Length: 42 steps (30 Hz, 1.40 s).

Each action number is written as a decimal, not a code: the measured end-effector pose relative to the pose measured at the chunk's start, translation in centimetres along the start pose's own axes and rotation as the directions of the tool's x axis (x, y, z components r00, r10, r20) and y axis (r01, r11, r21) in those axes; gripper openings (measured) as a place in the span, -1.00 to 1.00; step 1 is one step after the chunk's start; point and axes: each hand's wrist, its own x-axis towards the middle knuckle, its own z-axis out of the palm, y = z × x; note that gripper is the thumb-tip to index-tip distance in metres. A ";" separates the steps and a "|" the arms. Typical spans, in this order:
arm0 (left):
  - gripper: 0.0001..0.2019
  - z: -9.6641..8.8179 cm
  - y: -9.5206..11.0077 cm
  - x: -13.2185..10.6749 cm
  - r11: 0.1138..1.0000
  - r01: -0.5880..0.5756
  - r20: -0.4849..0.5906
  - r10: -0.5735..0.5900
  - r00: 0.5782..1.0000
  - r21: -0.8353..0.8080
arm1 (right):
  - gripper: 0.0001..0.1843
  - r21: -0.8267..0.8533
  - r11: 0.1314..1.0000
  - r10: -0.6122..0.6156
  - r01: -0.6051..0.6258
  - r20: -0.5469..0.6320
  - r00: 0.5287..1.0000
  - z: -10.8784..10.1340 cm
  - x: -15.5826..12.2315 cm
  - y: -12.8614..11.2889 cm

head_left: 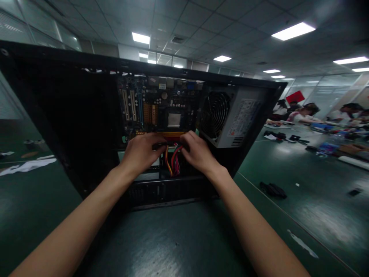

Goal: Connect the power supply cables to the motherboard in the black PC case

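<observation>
The open case [86, 107], a black, hard-edged shell, rests on the glossy green tabletop [144, 234]. Along its top edge lies the board [161, 107], crowded with small parts: pale straight slots [133, 105], a ribbed gold heatsink [150, 113] and a flat silvery square [174, 120]. The boxy grey power unit [242, 115], with its round, ring-guarded fan [215, 113], fills the upper right corner. Near the middle of the case's lower edge curve thin, smooth red and yellow cables [175, 161]. The left hand [144, 150] and right hand [198, 152] flank their upper ends, fingers curled inward; whether either grips them, I cannot tell.
</observation>
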 end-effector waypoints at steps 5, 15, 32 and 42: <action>-0.79 0.5 -0.3 0.0 0.989 0.067 0.240 -0.097 0.966 0.132 | -0.91 -0.029 0.999 0.022 -0.017 0.180 0.983 0.0 0.0 -0.6; -0.71 1.0 -0.4 1.4 0.905 -0.171 0.464 -0.033 0.885 0.390 | -0.91 0.071 0.987 0.115 -0.144 0.310 0.944 1.0 -0.4 -0.2; -0.65 0.5 0.3 1.1 0.855 -0.158 0.474 -0.111 0.874 0.493 | -0.91 0.075 0.985 0.120 -0.153 0.336 0.934 1.6 -0.4 -0.1; -0.59 0.3 0.2 0.5 0.930 -0.108 0.449 -0.066 0.891 0.351 | -0.89 0.129 0.968 0.195 -0.215 0.154 0.969 0.9 -0.3 -0.4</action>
